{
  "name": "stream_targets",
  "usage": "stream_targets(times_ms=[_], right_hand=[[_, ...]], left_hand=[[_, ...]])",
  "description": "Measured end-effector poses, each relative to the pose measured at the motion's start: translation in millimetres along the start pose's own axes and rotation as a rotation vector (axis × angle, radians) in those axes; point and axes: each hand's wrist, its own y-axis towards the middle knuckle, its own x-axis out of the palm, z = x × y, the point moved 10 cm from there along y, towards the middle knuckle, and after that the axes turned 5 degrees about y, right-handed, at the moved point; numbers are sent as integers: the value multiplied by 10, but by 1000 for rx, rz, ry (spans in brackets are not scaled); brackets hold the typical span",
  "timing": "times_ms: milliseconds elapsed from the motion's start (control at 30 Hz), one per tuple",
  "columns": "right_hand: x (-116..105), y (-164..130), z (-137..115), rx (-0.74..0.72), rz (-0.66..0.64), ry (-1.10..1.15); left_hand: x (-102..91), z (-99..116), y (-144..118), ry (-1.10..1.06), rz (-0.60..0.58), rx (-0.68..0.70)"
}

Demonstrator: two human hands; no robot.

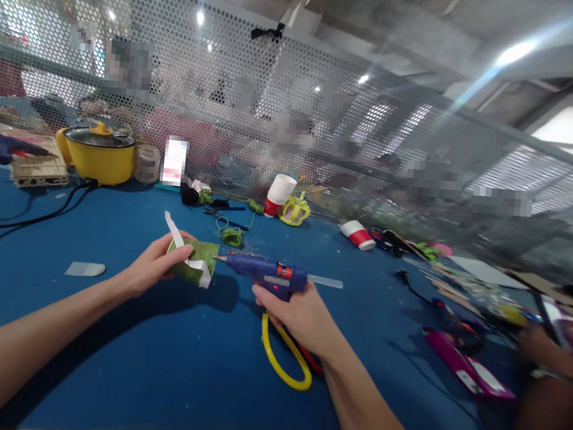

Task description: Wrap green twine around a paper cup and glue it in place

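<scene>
1. Above the middle of the blue table (118, 361), my left hand (154, 267) has its fingers wrapped around a green felt-covered roll (193, 262) with a white strip (183, 246) curling off it.
2. My right hand (302, 317) grips the blue glue gun (266, 273), fingers closed on its handle, nozzle tip touching the roll's edge.
3. I judge a thin bead works best: squeeze gently and keep my left fingertips back from the hot tip.
4. The yellow cord (283, 365) loops below my wrist; I mind it doesn't drag.

Blue glue gun (266, 273), green felt piece (193, 261) with white strip, yellow pot (98, 155), blue table (163, 358), red-and-white cup (357, 234).
</scene>
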Motion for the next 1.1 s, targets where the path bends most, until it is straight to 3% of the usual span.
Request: stream_targets(times_ms=[267, 567, 1100], right_hand=[[38, -24, 3, -4, -20, 7], [51, -9, 9, -14, -38, 57], [1, 26, 16, 16, 9, 103]], left_hand=[[-13, -23, 41, -185, 25, 3], [45, -59, 60, -248, -11, -12], [42, -15, 8, -61, -15, 40]])
